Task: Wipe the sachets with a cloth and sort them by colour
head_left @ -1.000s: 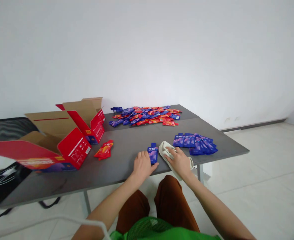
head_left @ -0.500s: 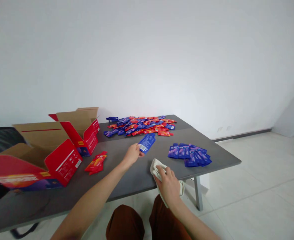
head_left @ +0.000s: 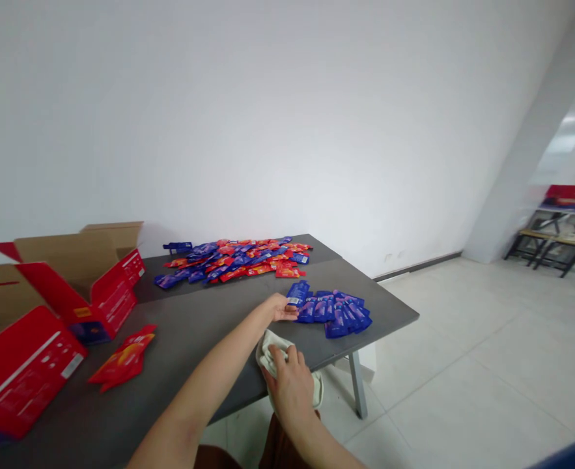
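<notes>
My left hand [head_left: 281,307] reaches across the grey table, its fingers pinching the lower end of a blue sachet [head_left: 297,293]. That sachet touches the left end of a loose row of blue sachets [head_left: 336,314]. My right hand [head_left: 292,384] is shut on a crumpled off-white cloth [head_left: 271,354] at the table's near edge. Beyond both hands lies a mixed heap of red and blue sachets [head_left: 233,262]. A small group of red sachets [head_left: 124,359] lies to the left of my left forearm.
Two open red-and-cardboard boxes [head_left: 106,299] [head_left: 21,371] stand at the table's left. The grey table [head_left: 194,332] ends at a right edge, with a metal leg [head_left: 358,384] below. Tiled floor lies to the right, with a bench holding red items [head_left: 558,228] far off.
My left hand has carried the blue sachet rightward to the blue row. The whole view has swung, shifting the table left. The right hand still holds the cloth.
</notes>
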{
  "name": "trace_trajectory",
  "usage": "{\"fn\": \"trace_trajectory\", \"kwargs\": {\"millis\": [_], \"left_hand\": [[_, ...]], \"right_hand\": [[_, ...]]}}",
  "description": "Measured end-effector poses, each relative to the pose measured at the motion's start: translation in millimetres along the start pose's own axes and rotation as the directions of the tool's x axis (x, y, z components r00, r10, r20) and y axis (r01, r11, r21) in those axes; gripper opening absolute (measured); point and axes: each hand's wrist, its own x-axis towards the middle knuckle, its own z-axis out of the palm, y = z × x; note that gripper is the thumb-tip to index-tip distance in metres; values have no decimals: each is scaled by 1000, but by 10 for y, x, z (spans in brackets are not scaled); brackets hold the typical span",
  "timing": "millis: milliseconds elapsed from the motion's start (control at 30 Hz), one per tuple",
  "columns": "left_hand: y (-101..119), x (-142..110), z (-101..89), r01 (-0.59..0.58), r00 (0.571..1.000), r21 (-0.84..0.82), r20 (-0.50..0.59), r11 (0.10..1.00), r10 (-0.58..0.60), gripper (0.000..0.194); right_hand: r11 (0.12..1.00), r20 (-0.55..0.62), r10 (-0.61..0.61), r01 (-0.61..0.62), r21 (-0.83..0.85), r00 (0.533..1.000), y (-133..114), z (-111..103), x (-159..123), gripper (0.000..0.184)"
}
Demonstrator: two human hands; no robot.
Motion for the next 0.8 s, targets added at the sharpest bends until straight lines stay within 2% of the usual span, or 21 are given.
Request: {"fn": "trace_trajectory", "kwargs": {"millis": [100,167,233,267,300,367,400,433,500,567,633,733,800], "left_hand": [[-66,61,-56,32,994,185,-108,982,-12,19],[-34,59,-113,29,988,288,-151,957,15,19],[46,23,-157,-30,970,455,-202,890,136,19],[89,-5,-163,-75,942,600,-220,796,254,19],[125,-36,-156,-106,898,761,-203,640,391,20],[149,-96,-104,-104,812,972,-40,212,582,25],[132,-120,-66,-104,798,994,68,26,599,28],[97,-138,-29,-132,807,987,162,-94,568,30],[-10,-152,28,-249,811,941,332,-229,481,32],[-117,-140,42,-333,796,897,433,-291,423,32],[-181,-110,12,-346,790,888,450,-303,416,30],[-169,-63,-73,-374,774,892,452,-255,444,27],[-117,-33,-131,-457,770,873,485,-173,414,26]], "right_hand": [[1000,17,0,-1,13,1000,6,-10,13,43],[1000,38,0,-1,17,999,2,-37,18,43],[1000,62,2,-3,18,998,-3,-69,17,43],[1000,74,1,-3,22,997,-5,-83,15,43],[1000,84,0,-2,28,996,-5,-95,13,42],[999,93,-1,-3,42,996,-5,-112,9,41],[999,94,0,-4,47,996,-4,-117,7,41],[999,96,2,-6,49,995,-3,-120,6,40],[999,99,5,-10,46,995,-1,-122,5,40],[999,100,6,-10,37,995,0,-120,7,39],[1000,96,8,-10,25,995,1,-116,11,39],[1000,96,1,-3,17,995,1,-110,18,42],[1000,96,-1,0,18,995,3,-104,22,42]]}}
